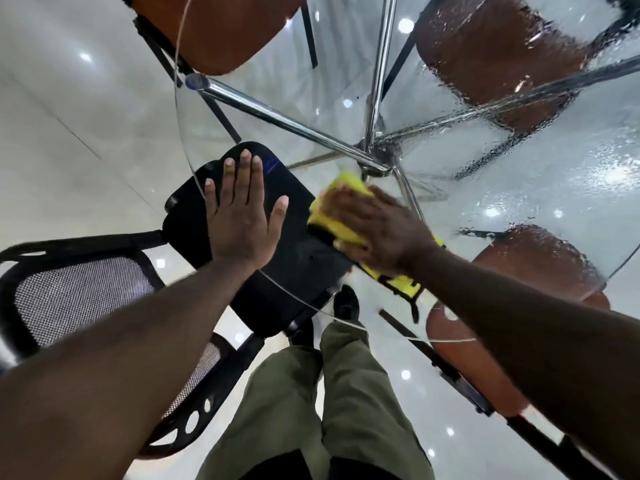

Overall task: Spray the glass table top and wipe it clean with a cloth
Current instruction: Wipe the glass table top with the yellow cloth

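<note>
The round glass table top [284,95] fills the upper middle of the head view, and its right half [540,174] is covered in wet droplets and foam. My right hand [377,230] presses a folded yellow cloth [341,216] flat on the glass near the table's centre. My left hand [242,213] lies flat on the glass near its left edge, fingers spread, holding nothing. No spray bottle is in view.
Chrome legs [287,123] cross under the glass. A black mesh chair [79,292] stands at the lower left with its seat under the table. Brown chairs sit at the top [221,32], upper right [498,53] and right [533,258]. My legs [332,393] stand on the glossy white floor.
</note>
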Action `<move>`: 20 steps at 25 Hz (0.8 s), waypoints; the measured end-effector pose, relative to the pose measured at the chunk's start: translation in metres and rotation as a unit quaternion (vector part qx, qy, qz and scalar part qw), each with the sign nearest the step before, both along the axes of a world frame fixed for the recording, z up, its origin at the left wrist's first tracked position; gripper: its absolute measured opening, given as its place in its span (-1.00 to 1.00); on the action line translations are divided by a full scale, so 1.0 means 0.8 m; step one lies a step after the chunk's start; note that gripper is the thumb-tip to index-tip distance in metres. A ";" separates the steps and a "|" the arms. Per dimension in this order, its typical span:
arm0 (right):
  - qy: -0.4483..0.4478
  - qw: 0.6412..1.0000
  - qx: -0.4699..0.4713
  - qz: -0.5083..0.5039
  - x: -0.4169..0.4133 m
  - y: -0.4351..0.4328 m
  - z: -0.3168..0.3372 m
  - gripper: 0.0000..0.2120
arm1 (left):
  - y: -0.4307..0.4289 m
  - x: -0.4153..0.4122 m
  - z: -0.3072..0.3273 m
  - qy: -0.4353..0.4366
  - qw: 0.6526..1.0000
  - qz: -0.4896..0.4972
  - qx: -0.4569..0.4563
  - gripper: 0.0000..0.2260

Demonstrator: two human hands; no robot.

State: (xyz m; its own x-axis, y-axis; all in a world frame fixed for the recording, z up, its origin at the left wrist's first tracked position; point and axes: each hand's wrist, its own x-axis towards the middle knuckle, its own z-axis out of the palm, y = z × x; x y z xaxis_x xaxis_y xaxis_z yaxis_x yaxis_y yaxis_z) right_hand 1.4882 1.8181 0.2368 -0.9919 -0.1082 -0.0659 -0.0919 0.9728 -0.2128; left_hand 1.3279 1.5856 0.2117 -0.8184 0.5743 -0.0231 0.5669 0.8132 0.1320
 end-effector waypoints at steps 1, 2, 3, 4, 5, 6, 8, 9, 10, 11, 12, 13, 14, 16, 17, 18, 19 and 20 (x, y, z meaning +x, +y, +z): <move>0.015 0.991 -0.009 -0.133 0.000 -0.011 0.000 -0.39 | 0.001 -0.001 0.002 -0.006 1.000 -0.001 0.003 -0.33; 0.017 0.959 -0.028 -0.281 0.009 -0.036 0.002 -0.39 | 0.001 0.000 0.002 -0.012 1.000 -0.001 0.005 -0.33; 0.013 0.923 -0.055 -0.382 0.023 -0.069 0.000 -0.37 | 0.000 0.000 0.002 -0.012 1.000 0.000 0.004 -0.33; 0.012 0.913 -0.059 -0.403 0.040 -0.105 0.006 -0.36 | 0.000 0.000 0.002 -0.013 1.000 0.001 0.002 -0.33; 0.017 0.943 -0.044 -0.329 0.056 -0.129 0.010 -0.36 | 0.000 -0.002 0.002 -0.016 1.000 0.004 0.005 -0.32; 0.007 0.985 -0.025 -0.171 0.069 -0.135 0.011 -0.37 | -0.001 -0.002 0.004 -0.020 1.000 0.005 0.008 -0.32; -0.012 0.986 0.009 0.164 0.051 -0.086 0.010 -0.38 | -0.002 0.001 0.003 -0.022 1.000 -0.001 0.011 -0.33; -0.009 0.977 0.015 0.214 0.024 -0.059 0.004 -0.38 | -0.003 -0.001 0.001 -0.024 1.000 -0.002 0.008 -0.33; 0.006 0.988 0.000 0.155 -0.005 -0.039 -0.005 -0.38 | -0.003 -0.003 0.000 -0.026 1.000 0.000 0.009 -0.33; 0.034 0.999 -0.027 0.006 -0.030 -0.028 -0.010 -0.40 | -0.004 -0.003 0.000 -0.026 1.000 0.002 0.014 -0.34; 0.041 0.985 -0.037 -0.164 -0.041 -0.034 -0.004 -0.40 | -0.003 0.000 -0.002 -0.024 1.000 0.005 0.020 -0.36; 0.029 0.956 -0.038 -0.288 -0.039 -0.053 -0.003 -0.38 | -0.003 0.002 -0.001 -0.021 0.999 0.006 0.024 -0.38; 0.004 0.943 -0.037 -0.331 -0.027 -0.081 0.003 -0.37 | -0.002 0.002 0.000 -0.021 0.999 0.003 0.026 -0.40; -0.011 0.989 0.003 -0.147 0.014 -0.115 0.013 -0.36 | -0.003 -0.002 0.003 -0.023 0.999 0.000 0.033 -0.44; -0.020 1.000 0.014 0.014 0.026 -0.108 0.015 -0.36 | -0.005 -0.002 0.003 -0.020 0.999 0.000 0.033 -0.44; -0.026 0.987 0.025 0.156 0.025 -0.084 0.016 -0.37 | -0.005 -0.002 0.001 -0.018 0.999 -0.002 0.029 -0.44; -0.028 0.970 0.033 0.240 0.013 -0.058 0.013 -0.38 | -0.005 -0.001 -0.002 -0.023 0.999 -0.007 0.028 -0.45; -0.021 0.972 0.032 0.234 -0.002 -0.038 0.007 -0.39 | -0.003 -0.002 -0.004 -0.031 0.999 -0.013 0.037 -0.45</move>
